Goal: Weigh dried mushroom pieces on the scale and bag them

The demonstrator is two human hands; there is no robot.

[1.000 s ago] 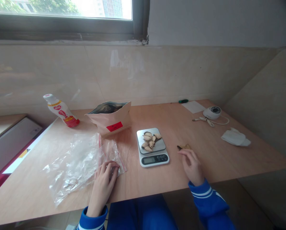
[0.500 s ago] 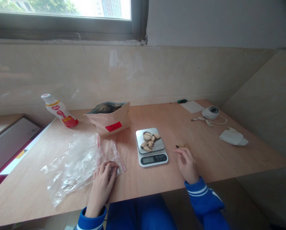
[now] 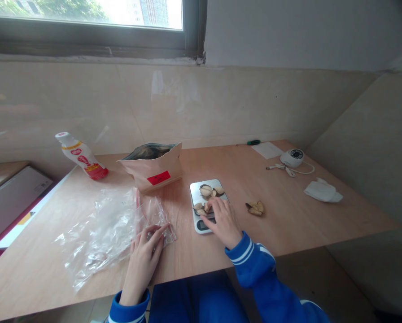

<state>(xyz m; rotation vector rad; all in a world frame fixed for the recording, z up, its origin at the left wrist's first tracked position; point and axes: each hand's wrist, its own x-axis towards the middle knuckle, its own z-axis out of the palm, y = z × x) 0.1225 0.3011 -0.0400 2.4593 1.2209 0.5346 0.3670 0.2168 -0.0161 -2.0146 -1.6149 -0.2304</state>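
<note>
Pieces, tan and dried, sit on the steel plate of your scale, near the middle of the table. At the far left, a bottle, white with a red base, stands near the tiled wall. Right of it, a pouch with a red label stands with its mouth open. Clear bags lie flat in front of both, their red zip edges toward the scale. Your left hand rests on them, fingers loosely curled; you cannot tell whether it grips any plastic. Your right hand reaches over the scale, thumb and fingertips narrow at the nearest pieces; whether they pinch one, you cannot tell. It covers part of the display. Just right of that hand, one loose piece lies on the wood. Farther back come a green handle, a paper, a white camera with its cable, and, rightmost, a crumpled tissue.
</note>
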